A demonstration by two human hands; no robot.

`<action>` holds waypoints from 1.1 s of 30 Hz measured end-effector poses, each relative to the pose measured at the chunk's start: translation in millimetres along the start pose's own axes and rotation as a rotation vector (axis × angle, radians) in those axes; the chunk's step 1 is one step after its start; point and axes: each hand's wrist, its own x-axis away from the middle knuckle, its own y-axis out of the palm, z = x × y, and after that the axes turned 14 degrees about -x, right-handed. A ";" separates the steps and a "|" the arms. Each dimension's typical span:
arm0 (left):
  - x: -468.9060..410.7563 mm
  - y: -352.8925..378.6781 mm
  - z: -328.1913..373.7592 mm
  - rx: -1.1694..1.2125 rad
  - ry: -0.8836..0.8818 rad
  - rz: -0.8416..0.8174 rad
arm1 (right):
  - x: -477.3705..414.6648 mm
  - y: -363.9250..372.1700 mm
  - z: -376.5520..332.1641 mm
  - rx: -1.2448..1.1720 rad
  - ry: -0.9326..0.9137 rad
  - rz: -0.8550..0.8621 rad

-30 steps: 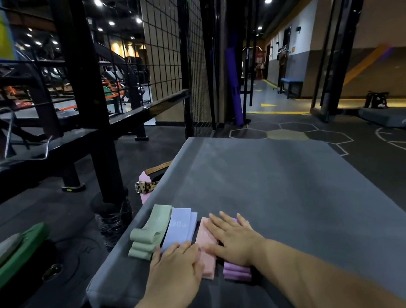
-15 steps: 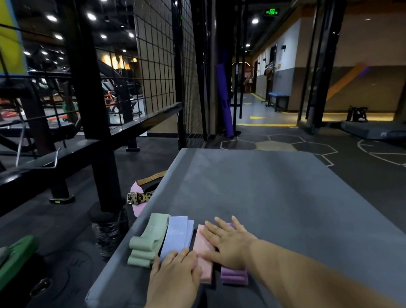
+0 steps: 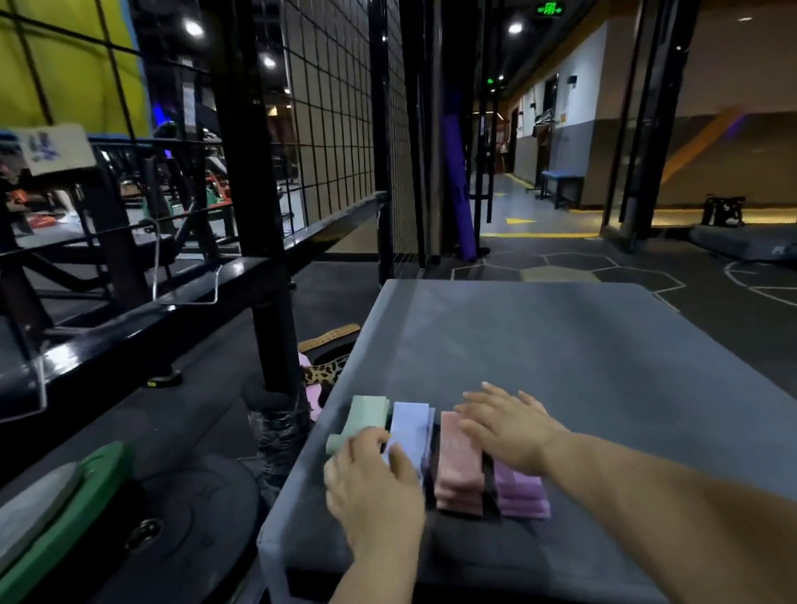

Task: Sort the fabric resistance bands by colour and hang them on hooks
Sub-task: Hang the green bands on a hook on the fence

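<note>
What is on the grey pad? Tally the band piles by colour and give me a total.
green pile: 1
light blue pile: 1
pink pile: 1
purple pile: 1
Total: 4 piles. The folded layers within each pile are too tightly stacked to count singly.

Both bare forearms are extended forward from the lower edge of the view. The left hand (image 3: 371, 485) is held palm down with its fingers (image 3: 363, 440) curled downward; whether anything is gripped cannot be told. The right hand (image 3: 510, 433) is laid flat, its fingers (image 3: 479, 400) straight, slightly spread and angled leftward.
</note>
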 end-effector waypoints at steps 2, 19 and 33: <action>-7.1 -5.2 -4.3 0.090 -0.268 -0.009 | 10.2 -5.4 -11.1 -0.006 0.030 0.006; -25.0 1.7 -25.7 0.093 -0.387 -0.294 | 11.8 -8.2 -41.1 -0.145 -0.120 -0.063; -58.6 -1.4 -22.1 0.087 -0.246 -0.221 | -74.1 14.4 -52.7 -0.426 -0.365 -0.099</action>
